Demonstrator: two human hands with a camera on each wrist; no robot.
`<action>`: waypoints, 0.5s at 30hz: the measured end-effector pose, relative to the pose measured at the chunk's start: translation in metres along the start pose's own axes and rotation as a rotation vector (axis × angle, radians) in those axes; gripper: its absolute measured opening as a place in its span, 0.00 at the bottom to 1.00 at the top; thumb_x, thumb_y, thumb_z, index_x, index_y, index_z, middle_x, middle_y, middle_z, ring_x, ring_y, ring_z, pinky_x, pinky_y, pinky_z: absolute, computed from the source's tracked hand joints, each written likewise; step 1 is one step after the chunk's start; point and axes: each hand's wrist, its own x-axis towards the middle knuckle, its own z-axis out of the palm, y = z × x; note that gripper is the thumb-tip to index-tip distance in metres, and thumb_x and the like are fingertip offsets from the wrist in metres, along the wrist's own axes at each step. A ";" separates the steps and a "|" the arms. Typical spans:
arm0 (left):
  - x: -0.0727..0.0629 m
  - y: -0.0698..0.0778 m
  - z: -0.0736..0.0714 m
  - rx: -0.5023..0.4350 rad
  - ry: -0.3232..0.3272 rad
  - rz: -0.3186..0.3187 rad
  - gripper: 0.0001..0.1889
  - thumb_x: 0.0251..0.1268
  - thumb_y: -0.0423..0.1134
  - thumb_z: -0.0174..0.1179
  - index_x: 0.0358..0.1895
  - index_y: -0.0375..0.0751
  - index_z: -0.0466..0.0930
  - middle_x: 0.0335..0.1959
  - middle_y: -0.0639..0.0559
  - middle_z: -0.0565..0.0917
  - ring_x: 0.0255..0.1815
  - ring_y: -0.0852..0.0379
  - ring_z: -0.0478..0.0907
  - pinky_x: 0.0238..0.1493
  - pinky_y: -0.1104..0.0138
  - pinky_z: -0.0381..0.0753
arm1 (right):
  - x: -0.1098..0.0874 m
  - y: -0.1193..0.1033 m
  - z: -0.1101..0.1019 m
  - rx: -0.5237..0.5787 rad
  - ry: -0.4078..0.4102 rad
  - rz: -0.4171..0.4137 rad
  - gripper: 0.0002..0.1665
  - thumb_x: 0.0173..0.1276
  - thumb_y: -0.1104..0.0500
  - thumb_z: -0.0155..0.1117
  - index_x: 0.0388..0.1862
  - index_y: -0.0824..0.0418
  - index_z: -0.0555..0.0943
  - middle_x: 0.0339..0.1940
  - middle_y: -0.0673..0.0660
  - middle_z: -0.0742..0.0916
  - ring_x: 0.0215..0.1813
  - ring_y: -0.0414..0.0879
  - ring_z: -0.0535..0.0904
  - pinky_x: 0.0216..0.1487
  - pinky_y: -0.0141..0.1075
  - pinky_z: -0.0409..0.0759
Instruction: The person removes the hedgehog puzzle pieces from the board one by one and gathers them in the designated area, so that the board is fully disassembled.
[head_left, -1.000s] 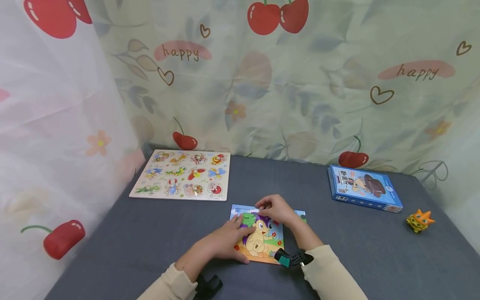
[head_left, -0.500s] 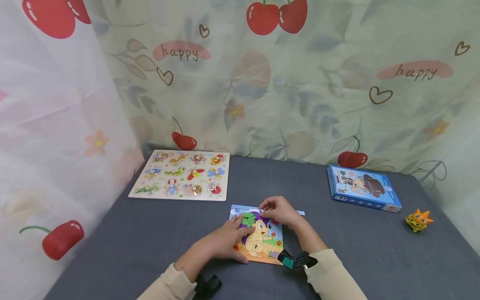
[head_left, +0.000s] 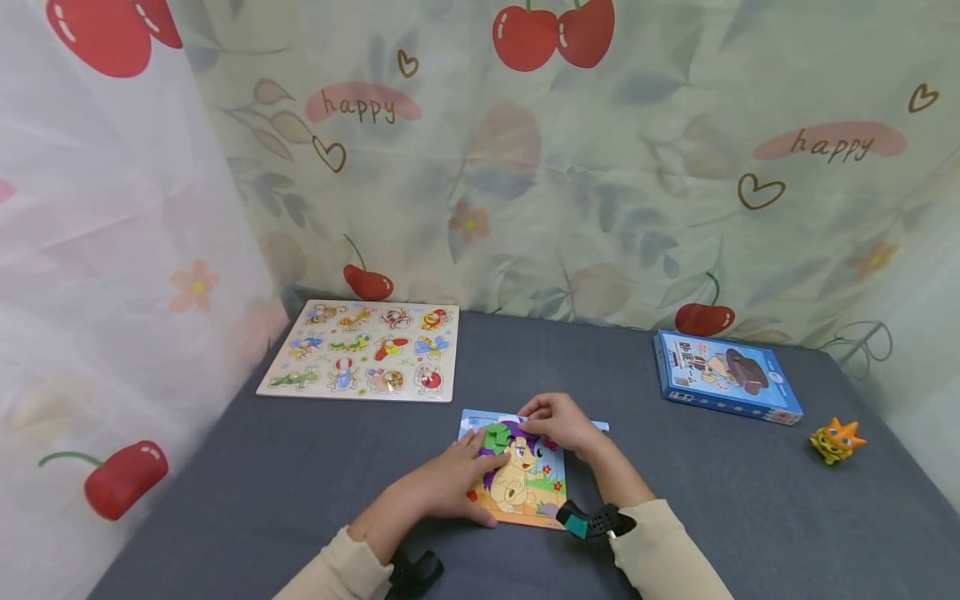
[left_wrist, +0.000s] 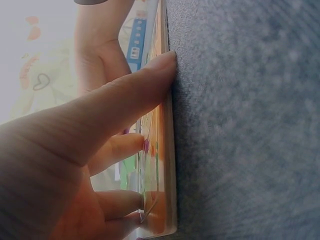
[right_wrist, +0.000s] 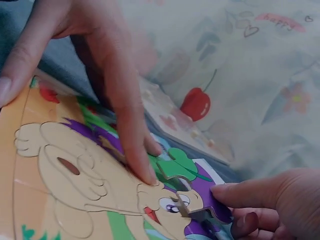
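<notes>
A hedgehog jigsaw puzzle (head_left: 513, 493) lies on the dark cloth in front of the person. The left hand (head_left: 453, 479) rests on its left side, fingers spread over the picture. In the left wrist view, the left thumb (left_wrist: 145, 82) lies along the puzzle's near edge. At the puzzle's upper part, the right hand (head_left: 562, 421) pinches a purple puzzle piece (right_wrist: 206, 185) between thumb and fingertips. That piece sits tilted, its cut edge raised above the hedgehog's eye. Beside it, a green leaf piece (right_wrist: 177, 162) also shows a raised edge close to the left index fingertip.
A white board of insect pictures (head_left: 360, 350) lies at the back left. At the back right is a blue box (head_left: 731, 377), with a small orange and yellow toy figure (head_left: 837, 440) in front of it. A printed curtain (head_left: 480, 167) hangs behind the table.
The right hand has shifted slightly to the right and its wrist has turned a little, still pinching at the purple piece. The left hand stays in place on the puzzle.
</notes>
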 end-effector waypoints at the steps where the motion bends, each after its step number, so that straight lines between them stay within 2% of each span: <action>1: 0.000 0.000 0.000 0.002 0.001 -0.002 0.43 0.48 0.60 0.67 0.70 0.56 0.61 0.75 0.39 0.49 0.76 0.40 0.42 0.71 0.47 0.53 | 0.000 0.000 -0.001 0.007 0.002 0.002 0.12 0.63 0.60 0.63 0.41 0.68 0.80 0.29 0.58 0.86 0.26 0.41 0.75 0.26 0.34 0.72; 9: 0.002 -0.002 0.003 0.012 -0.001 -0.018 0.43 0.47 0.60 0.67 0.69 0.58 0.61 0.75 0.40 0.49 0.76 0.41 0.42 0.71 0.47 0.53 | 0.000 0.002 -0.014 0.011 0.057 0.040 0.10 0.62 0.60 0.64 0.39 0.66 0.81 0.26 0.52 0.84 0.27 0.41 0.74 0.28 0.32 0.72; 15: 0.002 -0.002 0.002 0.015 -0.005 -0.020 0.43 0.48 0.61 0.66 0.70 0.58 0.61 0.75 0.41 0.49 0.76 0.41 0.42 0.70 0.46 0.54 | -0.007 0.007 -0.030 0.002 0.102 0.048 0.12 0.63 0.59 0.63 0.41 0.66 0.82 0.28 0.54 0.85 0.29 0.44 0.73 0.29 0.32 0.71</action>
